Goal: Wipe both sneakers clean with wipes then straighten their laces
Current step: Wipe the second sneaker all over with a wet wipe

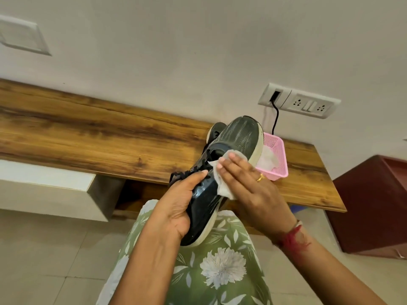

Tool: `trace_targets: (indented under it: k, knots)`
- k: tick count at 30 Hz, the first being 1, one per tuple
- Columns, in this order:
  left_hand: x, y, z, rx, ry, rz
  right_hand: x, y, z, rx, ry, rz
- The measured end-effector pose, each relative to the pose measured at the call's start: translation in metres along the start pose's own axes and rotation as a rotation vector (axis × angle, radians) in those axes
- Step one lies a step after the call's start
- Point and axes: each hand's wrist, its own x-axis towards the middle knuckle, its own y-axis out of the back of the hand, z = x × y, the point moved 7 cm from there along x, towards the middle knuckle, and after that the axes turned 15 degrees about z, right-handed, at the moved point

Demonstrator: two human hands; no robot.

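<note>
A black sneaker (233,137) with a white sole is held up over my lap, toe pointing away. My left hand (178,201) grips its heel end from the left, thumb near the black laces (187,172). My right hand (246,186) lies flat with straight fingers on a white wipe (222,186), pressing it against the sneaker's side. A second black sneaker (214,130) peeks out behind the first one on the wooden shelf (88,133); most of it is hidden.
A pink plastic basket (275,150) holding white wipes stands on the shelf's right part. A wall socket panel (301,102) with a black cable is above it. A dark red cabinet (372,203) is at the right. Tiled floor lies below.
</note>
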Motion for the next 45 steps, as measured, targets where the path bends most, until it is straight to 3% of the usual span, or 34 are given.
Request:
trace_targets:
  k: [4, 7, 9, 13, 15, 20, 22, 25, 29, 32, 34, 37, 39, 42, 45]
  knots:
    - [-0.003, -0.001, 0.0, -0.058, 0.091, -0.036, 0.001, 0.001, -0.014, 0.089, -0.07, 0.068]
    - [-0.007, 0.0, 0.003, 0.001, 0.147, -0.109, -0.008, -0.01, -0.043, 0.191, 0.04, -0.028]
    - [-0.007, 0.003, 0.008, -0.014, 0.126, -0.107, -0.006, -0.006, -0.035, 0.165, 0.07, 0.0]
    - [-0.006, 0.004, 0.012, -0.036, 0.069, -0.056, 0.006, 0.006, 0.001, 0.116, -0.153, 0.129]
    - [-0.007, 0.003, 0.012, -0.075, 0.096, -0.081, 0.003, 0.002, -0.009, 0.156, -0.171, 0.143]
    - [-0.006, 0.009, 0.012, -0.103, 0.188, -0.13, -0.011, -0.006, -0.043, 0.457, -0.232, 0.016]
    - [0.001, 0.013, 0.016, -0.135, 0.151, -0.107, -0.002, 0.007, -0.028, 0.475, -0.317, 0.118]
    - [0.003, 0.012, 0.017, -0.124, 0.134, -0.129, 0.019, 0.031, 0.018, 0.304, -0.427, 0.303]
    - [-0.001, 0.007, 0.012, -0.096, 0.162, -0.181, 0.024, 0.015, 0.037, 0.109, -0.309, 0.103]
    - [0.002, 0.008, 0.007, -0.091, 0.165, -0.168, 0.0, -0.004, 0.028, 0.159, -0.329, 0.029]
    - [0.008, 0.012, 0.008, -0.069, 0.131, -0.133, -0.014, -0.008, 0.015, 0.402, -0.464, 0.043]
    - [0.014, 0.019, 0.013, -0.029, 0.084, -0.083, -0.023, -0.004, 0.017, 0.884, -0.944, 0.12]
    - [0.016, 0.02, 0.014, -0.01, 0.07, -0.07, -0.022, 0.006, 0.037, 0.888, -1.077, 0.293]
    - [0.014, 0.016, 0.01, 0.021, 0.074, -0.083, 0.003, 0.029, 0.061, 0.506, -0.852, 0.42]
    - [0.012, 0.011, 0.005, 0.047, 0.061, -0.074, 0.012, 0.009, 0.057, 0.26, -0.607, 0.194]
